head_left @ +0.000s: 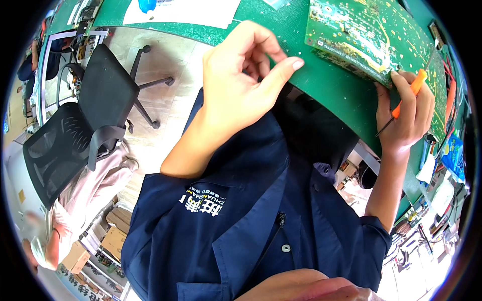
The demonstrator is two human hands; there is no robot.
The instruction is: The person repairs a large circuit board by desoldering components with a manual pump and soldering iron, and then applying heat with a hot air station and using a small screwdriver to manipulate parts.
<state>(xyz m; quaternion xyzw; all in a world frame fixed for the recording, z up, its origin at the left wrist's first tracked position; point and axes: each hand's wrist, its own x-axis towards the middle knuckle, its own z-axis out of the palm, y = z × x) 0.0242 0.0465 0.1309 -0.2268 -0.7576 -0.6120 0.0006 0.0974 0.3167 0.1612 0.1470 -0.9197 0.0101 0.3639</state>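
My left hand [241, 83] is raised beside the green circuit boards [351, 35], its fingers curled and thumb close to the index finger; anything pinched there is too hidden to make out. At the boards' near right corner, my right hand [406, 110] grips a screwdriver with an orange handle [417, 81], its thin shaft pointing down to the left. The fingers of that hand also touch the board edge. One board overlaps another, and both lie on the green mat [336, 90].
A white sheet [181, 14] with a blue object [147, 5] lies at the top. An empty black chair [108, 85] stands left, near a person in pale clothing [95, 185]. Red cables [452, 85], a blue packet [453, 158] and other tools crowd the right edge.
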